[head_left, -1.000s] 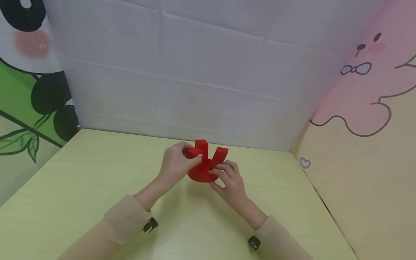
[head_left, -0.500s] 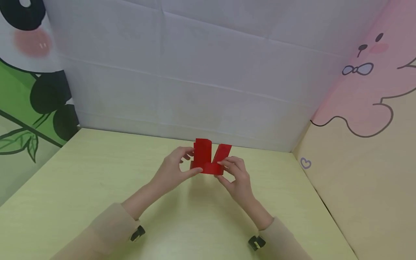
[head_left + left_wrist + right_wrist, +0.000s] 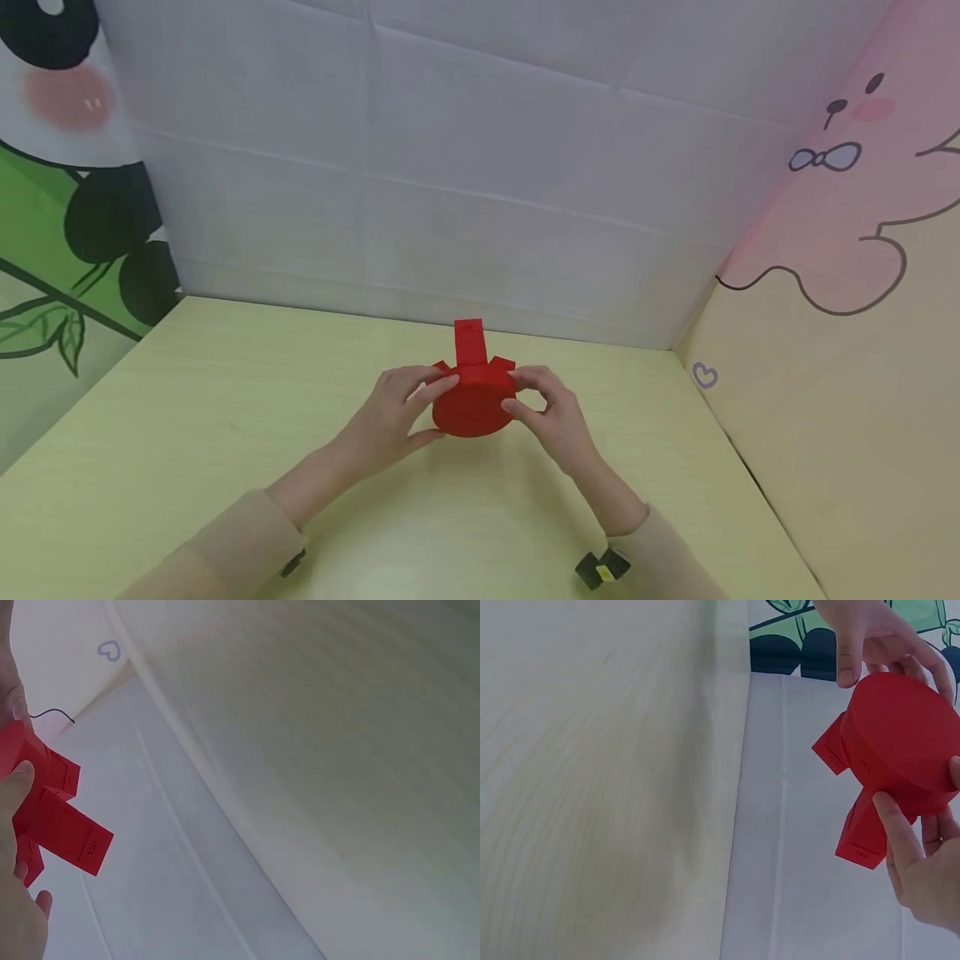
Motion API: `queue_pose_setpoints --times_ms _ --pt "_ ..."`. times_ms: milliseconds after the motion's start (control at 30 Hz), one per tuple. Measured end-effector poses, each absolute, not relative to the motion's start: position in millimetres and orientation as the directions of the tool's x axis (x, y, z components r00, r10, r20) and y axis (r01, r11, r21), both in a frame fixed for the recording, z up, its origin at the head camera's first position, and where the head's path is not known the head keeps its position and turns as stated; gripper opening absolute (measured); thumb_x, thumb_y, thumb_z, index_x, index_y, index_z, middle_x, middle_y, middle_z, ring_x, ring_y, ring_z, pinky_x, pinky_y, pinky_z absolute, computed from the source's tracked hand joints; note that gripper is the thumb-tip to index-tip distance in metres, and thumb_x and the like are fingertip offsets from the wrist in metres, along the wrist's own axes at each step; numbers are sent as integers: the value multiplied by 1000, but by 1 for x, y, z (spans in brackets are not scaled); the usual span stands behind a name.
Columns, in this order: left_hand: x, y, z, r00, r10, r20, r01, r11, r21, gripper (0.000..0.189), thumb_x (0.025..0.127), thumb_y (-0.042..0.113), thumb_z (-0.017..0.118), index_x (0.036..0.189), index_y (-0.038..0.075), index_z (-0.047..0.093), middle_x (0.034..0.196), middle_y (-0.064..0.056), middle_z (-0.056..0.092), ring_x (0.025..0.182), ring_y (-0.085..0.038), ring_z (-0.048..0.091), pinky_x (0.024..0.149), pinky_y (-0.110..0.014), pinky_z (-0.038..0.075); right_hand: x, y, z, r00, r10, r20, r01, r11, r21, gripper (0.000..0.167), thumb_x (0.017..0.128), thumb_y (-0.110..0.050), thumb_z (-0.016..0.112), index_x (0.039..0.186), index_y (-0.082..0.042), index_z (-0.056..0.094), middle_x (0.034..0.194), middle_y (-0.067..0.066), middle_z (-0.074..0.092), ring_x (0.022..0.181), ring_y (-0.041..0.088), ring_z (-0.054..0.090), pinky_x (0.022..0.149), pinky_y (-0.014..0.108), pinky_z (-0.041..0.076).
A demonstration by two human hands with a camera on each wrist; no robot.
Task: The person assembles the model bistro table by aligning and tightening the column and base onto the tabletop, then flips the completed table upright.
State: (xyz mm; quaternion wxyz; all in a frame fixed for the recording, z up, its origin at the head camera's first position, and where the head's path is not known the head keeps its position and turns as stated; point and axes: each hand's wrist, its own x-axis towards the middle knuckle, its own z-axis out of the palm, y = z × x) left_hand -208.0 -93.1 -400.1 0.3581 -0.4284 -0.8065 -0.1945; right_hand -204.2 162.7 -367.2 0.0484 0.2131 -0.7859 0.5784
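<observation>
A red round piece (image 3: pixel 472 407) is held up over the table, its flat disc face toward me. Several rectangular prongs stick out from its far side. One prong points upward in the head view, and small printed numbers show on prongs in both wrist views. My left hand (image 3: pixel 381 417) holds the left rim, a finger over the upper edge and the thumb at the lower edge. At the right rim my right hand (image 3: pixel 557 412) pinches the disc between thumb and fingers. In the right wrist view, the disc (image 3: pixel 911 731) hides part of the left fingers.
A pale yellow table (image 3: pixel 187 400) spreads beneath the hands. Behind it rises a white cloth backdrop (image 3: pixel 450 167). Side panels carry a panda picture (image 3: pixel 45 200) on the left and a pink cartoon animal (image 3: pixel 847 225) on the right.
The red piece has turned in my hands: its prongs stood upward and sideways, and now the disc face points toward me. Both hands have changed their hold along the rim.
</observation>
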Motion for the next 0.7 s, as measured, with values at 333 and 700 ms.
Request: queue_pose_setpoints --times_ms 333,700 --pt "-207 -91 -399 -429 469 772 817 565 111 89 58 21 91 132 7 45 118 -9 53 113 -24 47 87 -45 43 -210 164 -375 -931 -296 216 -274 171 -947 45 85 -20 70 127 -13 54 119 9 58 110 29 54 75 35 56" --pt "-221 -98 -392 -761 355 543 640 545 541 88 60 27 90 135 16 46 113 1 59 111 -18 45 88 -48 42 -213 164 -378 -852 -408 329 -471 322 -821 68 77 -9 77 137 -16 47 128 4 52 115 22 46 81 28 52"
